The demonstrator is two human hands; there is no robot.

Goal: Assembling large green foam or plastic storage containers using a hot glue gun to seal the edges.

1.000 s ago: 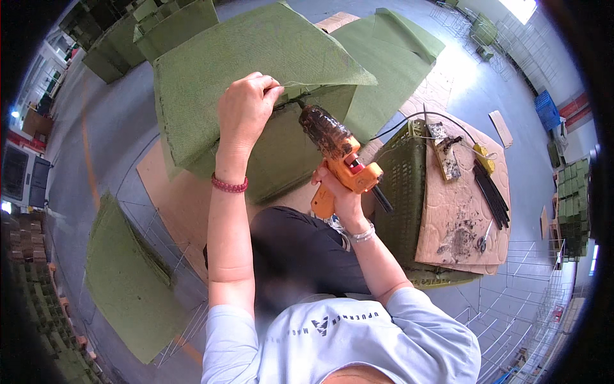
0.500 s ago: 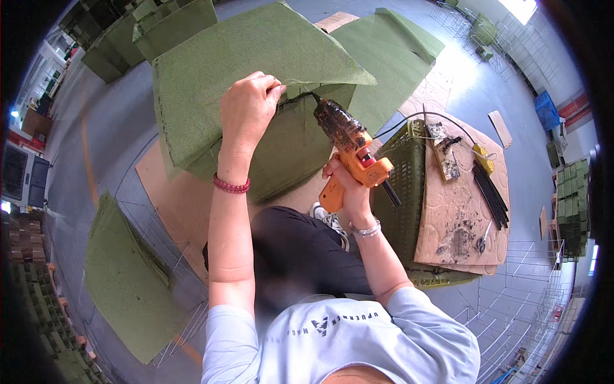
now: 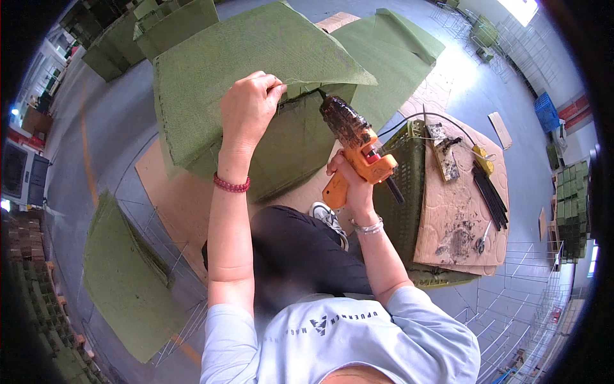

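Observation:
My left hand (image 3: 251, 109) pinches the near edge of a green mesh fabric sheet (image 3: 256, 48), lifting it along the top of a green fabric-covered box (image 3: 297, 141). My right hand (image 3: 355, 182) grips an orange glue gun (image 3: 368, 157) by its handle. The gun's front is crusted with dark glue, and its nozzle points up at the seam under the sheet's edge, right of my left fingers. A black glue stick (image 3: 394, 190) juts from its back. Dark glue runs along the seam between fabric and box.
To the right, cardboard (image 3: 441, 224) on a green plastic crate (image 3: 400, 185) bears black glue sticks (image 3: 491, 195), scissors (image 3: 484, 238) and a glue-smeared block (image 3: 444, 153). A cable trails there from the gun. Green fabric sheets (image 3: 125, 281) lie left; wire frames (image 3: 511, 301) stand lower right.
The glue gun and my right hand have shifted slightly right, the nozzle sliding along the seam away from my left hand. My left hand stays in place on the fabric edge.

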